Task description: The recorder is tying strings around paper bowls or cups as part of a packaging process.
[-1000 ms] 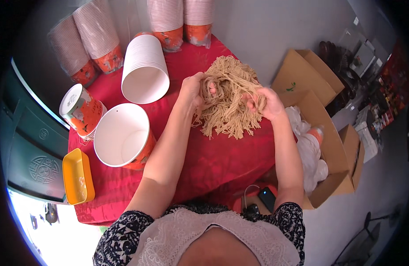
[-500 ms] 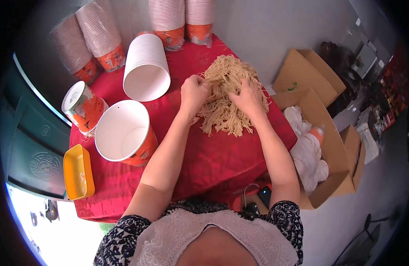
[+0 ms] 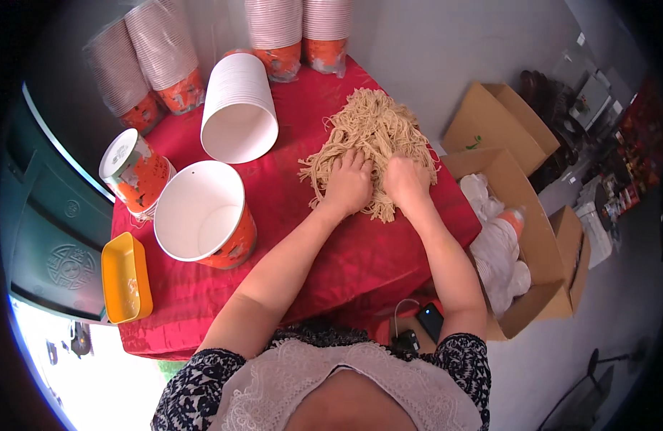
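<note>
A loose heap of pale tan noodles (image 3: 378,118) lies on the right part of the red-covered table. My left hand (image 3: 348,185) rests on the near left of the heap, fingers a little apart and laid over the strands. Close beside it, my right hand (image 3: 406,181) is curled into a fist on the heap's near right side. Strands appear to be caught in its fingers, though the fingertips are hidden. To the left of my left forearm stands a large upright paper bucket (image 3: 202,215), white inside and orange outside.
Nested white buckets (image 3: 238,100) lie on their side behind the upright one. Wrapped bucket stacks (image 3: 277,36) line the back. An overturned bucket (image 3: 135,176) and a yellow tray (image 3: 126,276) sit at left. An open cardboard box (image 3: 536,237) with white bags is beyond the right edge.
My left hand has moved right and nearer to me, from the heap's left side onto its near part. My right hand has drawn nearer and curled closed. The strands have spread leftward.
</note>
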### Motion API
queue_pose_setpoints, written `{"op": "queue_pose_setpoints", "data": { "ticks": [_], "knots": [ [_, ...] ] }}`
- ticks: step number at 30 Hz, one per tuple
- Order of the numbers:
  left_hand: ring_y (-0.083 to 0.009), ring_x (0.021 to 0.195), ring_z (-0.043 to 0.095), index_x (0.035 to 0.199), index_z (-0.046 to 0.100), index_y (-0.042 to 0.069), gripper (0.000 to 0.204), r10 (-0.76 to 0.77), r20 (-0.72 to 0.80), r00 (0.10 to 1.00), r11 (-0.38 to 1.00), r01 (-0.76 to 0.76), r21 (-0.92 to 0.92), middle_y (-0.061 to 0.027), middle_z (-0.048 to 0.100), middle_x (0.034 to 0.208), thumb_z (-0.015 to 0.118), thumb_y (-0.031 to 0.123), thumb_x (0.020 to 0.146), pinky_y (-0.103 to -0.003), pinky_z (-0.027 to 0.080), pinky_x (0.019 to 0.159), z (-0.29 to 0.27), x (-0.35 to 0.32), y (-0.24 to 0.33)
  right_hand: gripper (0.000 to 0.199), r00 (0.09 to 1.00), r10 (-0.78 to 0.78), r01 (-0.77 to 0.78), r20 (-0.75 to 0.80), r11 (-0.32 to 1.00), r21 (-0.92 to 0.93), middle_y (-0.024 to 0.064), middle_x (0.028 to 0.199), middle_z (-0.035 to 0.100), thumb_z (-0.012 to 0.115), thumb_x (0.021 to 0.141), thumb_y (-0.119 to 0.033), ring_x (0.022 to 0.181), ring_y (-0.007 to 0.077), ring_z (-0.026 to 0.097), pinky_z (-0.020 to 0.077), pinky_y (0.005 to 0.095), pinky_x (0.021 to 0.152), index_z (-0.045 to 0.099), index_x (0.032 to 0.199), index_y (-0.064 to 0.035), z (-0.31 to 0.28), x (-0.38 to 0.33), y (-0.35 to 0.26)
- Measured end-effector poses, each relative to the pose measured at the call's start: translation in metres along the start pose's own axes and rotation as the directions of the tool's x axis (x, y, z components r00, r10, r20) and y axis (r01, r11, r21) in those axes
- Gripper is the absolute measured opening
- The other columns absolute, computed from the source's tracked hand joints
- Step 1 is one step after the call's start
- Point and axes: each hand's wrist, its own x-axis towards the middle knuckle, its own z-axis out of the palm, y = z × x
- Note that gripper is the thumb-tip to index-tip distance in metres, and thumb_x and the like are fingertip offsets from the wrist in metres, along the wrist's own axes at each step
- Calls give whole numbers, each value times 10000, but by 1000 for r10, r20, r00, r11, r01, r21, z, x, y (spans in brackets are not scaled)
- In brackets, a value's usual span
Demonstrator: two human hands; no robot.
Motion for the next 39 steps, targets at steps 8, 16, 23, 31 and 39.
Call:
{"op": "queue_pose_setpoints", "data": {
  "ticks": [8,16,23,31,39],
  "knots": [
    [-370,1319,423,1307,522,-13,532,-20,89,996,999,22,-28,-197,499,1389,612,188,822,-495,352,1069,-6,3,0,154,994,-110,108,-11,945,308,177,743,674,565,860,-116,674,308,667,516,421,629,621,863,27,3,-36,23],
    [-329,809,654,874,686,-29,232,-409,-39,912,791,333,-513,-228,658,979,575,171,908,-377,512,706,-51,11,16,158,969,29,-240,244,325,915,15,757,627,545,922,-70,635,55,520,428,243,572,641,986,39,-20,-52,29],
    [-211,777,659,1113,567,-72,210,-359,568,741,-285,493,-822,-159,659,1000,580,23,926,-328,571,685,-43,12,8,238,835,-498,-18,233,398,917,71,902,682,624,945,-183,717,98,596,494,259,641,703,939,42,-35,-72,16],
    [-263,630,628,992,542,-49,151,-134,693,708,-555,526,-644,-163,612,825,501,25,868,-385,575,559,-82,-2,15,202,966,105,-254,237,187,949,15,782,618,569,954,-167,705,94,583,462,241,606,663,954,11,-4,-24,18],
    [-273,634,663,968,558,-52,130,-52,761,647,-272,724,-634,-186,638,830,523,-43,843,-408,600,542,-92,-25,13,95,915,-10,-401,404,-142,905,25,689,584,564,882,-112,525,109,511,368,251,416,609,831,-47,24,6,18]
  ]
}}
